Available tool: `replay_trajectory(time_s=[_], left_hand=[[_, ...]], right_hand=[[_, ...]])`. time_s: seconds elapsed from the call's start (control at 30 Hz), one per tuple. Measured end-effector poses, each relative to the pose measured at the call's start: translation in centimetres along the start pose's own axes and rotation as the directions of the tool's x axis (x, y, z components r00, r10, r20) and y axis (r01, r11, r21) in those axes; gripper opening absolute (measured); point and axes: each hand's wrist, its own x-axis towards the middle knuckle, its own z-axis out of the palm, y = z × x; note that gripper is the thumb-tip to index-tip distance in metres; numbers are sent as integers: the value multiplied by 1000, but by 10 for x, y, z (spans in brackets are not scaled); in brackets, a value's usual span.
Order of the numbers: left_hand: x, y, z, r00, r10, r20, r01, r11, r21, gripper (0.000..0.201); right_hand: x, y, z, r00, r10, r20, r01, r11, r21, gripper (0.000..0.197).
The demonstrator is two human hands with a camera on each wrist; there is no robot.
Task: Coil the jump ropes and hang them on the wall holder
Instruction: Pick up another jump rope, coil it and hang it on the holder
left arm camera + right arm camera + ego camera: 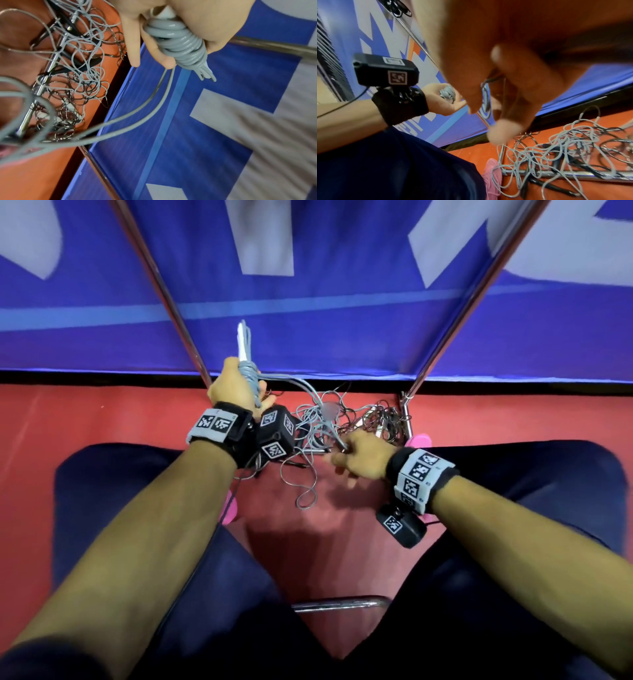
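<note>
My left hand (236,388) is raised in front of the blue banner and grips a grey jump rope (178,44) wound in tight turns round its white handles (244,344). Two or three loose grey strands (123,119) run from that coil down toward my right hand (352,457). The right hand is low over the red floor and pinches those strands (334,434) between curled fingers. Behind it lies a tangled pile of grey and black jump ropes (346,419), which also shows in the right wrist view (556,151). The left hand with its coil (447,92) appears there too.
Two slanted metal poles (161,285) (469,299) rise against the blue banner (342,337). A metal bar (573,173) lies under the pile. Pink shoes (229,508) (419,440) and my dark trouser legs (120,491) flank the floor patch; a chrome rung (339,602) sits below.
</note>
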Motion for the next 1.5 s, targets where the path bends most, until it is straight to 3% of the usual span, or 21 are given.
replay_trajectory(time_s=[0.07, 0.17, 0.3, 0.4, 0.47, 0.53, 0.63, 0.7, 0.73, 0.83, 0.87, 0.93, 1.0, 1.03, 1.1, 1.2, 1.37, 1.5], left_hand=[[0, 3, -6, 996, -41, 78, 49, 994, -96, 31], [-1, 9, -12, 973, -80, 215, 142, 946, -291, 37], [6, 31, -25, 990, 0, 144, 70, 877, -476, 42], [12, 38, -39, 994, 56, 93, 4, 837, -548, 66], [16, 31, -46, 997, 75, 32, -48, 857, -513, 66], [16, 25, -51, 991, 125, -43, -132, 924, -358, 56], [16, 27, -58, 986, 122, -109, -150, 941, -304, 48], [7, 31, -56, 978, 162, -134, -192, 949, -251, 31], [7, 31, -55, 967, 206, -149, -236, 945, -224, 29], [-2, 33, -48, 936, 314, -156, -337, 929, -150, 34], [-3, 35, -47, 921, 356, -157, -375, 920, -117, 35], [-6, 38, -41, 906, 408, -116, -414, 910, -31, 33], [-15, 38, -33, 916, 401, 14, -401, 914, 63, 29], [-21, 36, -29, 922, 371, 110, -384, 915, 127, 28], [-37, 29, -24, 908, 295, 299, -380, 879, 288, 24], [-53, 18, -21, 859, 210, 466, -414, 822, 392, 21], [-66, 14, -19, 801, 166, 576, -444, 809, 384, 24], [-70, 15, -17, 761, 268, 590, -547, 755, 362, 25]], right_hand=[[-7, 2, 3, 995, -14, -97, 17, 999, 31, 38], [-16, 3, 8, 983, 34, -180, 11, 971, 241, 48], [-31, 14, 4, 973, 175, -151, -57, 812, 581, 56], [-39, 33, -8, 929, 309, -204, -58, 667, 743, 48], [-41, 40, -16, 916, 326, -233, -7, 595, 803, 42], [-38, 43, -25, 874, 402, -274, 10, 549, 836, 36], [-36, 59, -35, 764, 524, -376, -202, 747, 633, 17], [-34, 72, -41, 744, 546, -385, -277, 776, 566, 26], [-32, 74, -41, 760, 552, -344, -273, 751, 601, 37], [-35, 58, -50, 799, 464, -384, -164, 781, 602, 74], [-36, 49, -56, 827, 419, -374, -137, 796, 590, 73], [-37, 29, -70, 839, 370, -399, -62, 793, 606, 46], [-36, 5, -80, 819, 374, -436, -14, 772, 636, 10], [-34, -4, -81, 811, 383, -443, 10, 747, 664, 8], [-31, -26, -77, 828, 355, -435, 77, 695, 715, 19], [-27, -57, -63, 863, 246, -441, 142, 721, 679, 14], [-31, -98, -43, 912, 121, -392, 221, 661, 718, 38], [-33, -106, -32, 989, -3, -146, 114, 643, 757, 41]])
